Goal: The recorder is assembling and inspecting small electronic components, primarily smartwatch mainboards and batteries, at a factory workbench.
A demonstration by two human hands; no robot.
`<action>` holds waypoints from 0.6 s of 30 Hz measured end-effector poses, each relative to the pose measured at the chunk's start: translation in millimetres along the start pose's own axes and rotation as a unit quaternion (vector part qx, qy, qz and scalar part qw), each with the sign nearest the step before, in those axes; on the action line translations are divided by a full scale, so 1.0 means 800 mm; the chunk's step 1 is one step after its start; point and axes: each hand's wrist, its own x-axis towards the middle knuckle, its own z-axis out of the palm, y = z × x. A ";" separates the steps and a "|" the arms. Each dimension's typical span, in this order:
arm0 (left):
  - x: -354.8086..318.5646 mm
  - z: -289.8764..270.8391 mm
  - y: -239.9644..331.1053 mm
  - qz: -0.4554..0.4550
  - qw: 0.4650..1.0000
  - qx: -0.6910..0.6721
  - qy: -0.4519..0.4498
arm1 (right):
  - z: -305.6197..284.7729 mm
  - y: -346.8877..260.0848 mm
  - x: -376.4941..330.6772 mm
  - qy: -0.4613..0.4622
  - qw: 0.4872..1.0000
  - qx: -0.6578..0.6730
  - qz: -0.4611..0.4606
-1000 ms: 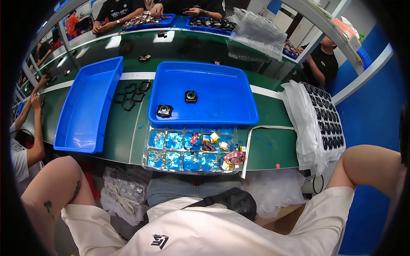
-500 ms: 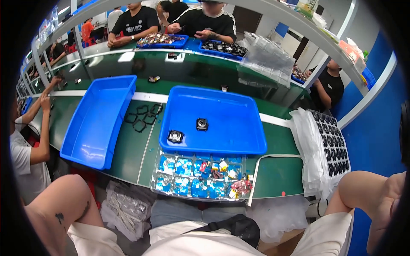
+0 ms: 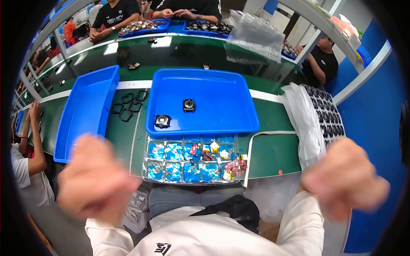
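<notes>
My left hand (image 3: 96, 181), smeared by motion, hangs in the air over the table's front edge, nearest to an upright-sided, narrow blue bin (image 3: 85, 115). My right hand (image 3: 344, 179) is likewise blurred, raised near a stack of white-wrapped trays. No held thing shows in either hand, and their fingers are not clear. Between them, a wide blue bin (image 3: 218, 113) holds two black watch-like cases, one nearer the middle (image 3: 188, 105) and one at the front left (image 3: 162, 121). In front of it lies a clear compartment tray (image 3: 183, 182) with blue film pieces and small red and yellow parts.
Several black frames (image 3: 127, 106) lie between the bins on the green table (image 3: 273, 164). At the right stand trays of black parts (image 3: 322, 113) under white sheeting (image 3: 294, 128). Metal shelf posts frame the bench. Co-workers sit across and to the left, by blue bins of parts.
Both hands have come inward from the sides, in front of me. The view has shifted, so the table appears higher and further left. The cases in the wide bin have stayed put.
</notes>
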 end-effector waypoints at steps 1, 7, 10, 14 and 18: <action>-0.009 0.022 -0.013 -0.057 0.995 0.035 -0.070 | 0.015 0.024 -0.019 0.010 0.997 -0.063 0.041; -0.070 0.102 -0.109 -0.038 0.926 0.134 -0.351 | 0.100 0.134 -0.129 -0.131 0.935 -0.091 0.317; -0.089 0.115 -0.126 -0.043 0.922 0.137 -0.361 | 0.136 0.142 -0.145 -0.229 0.927 -0.134 0.266; -0.106 0.120 -0.131 -0.040 0.921 0.147 -0.358 | 0.152 0.147 -0.148 -0.276 0.918 -0.160 0.235; -0.101 0.121 -0.128 -0.040 0.922 0.152 -0.353 | 0.148 0.149 -0.152 -0.286 0.911 -0.170 0.245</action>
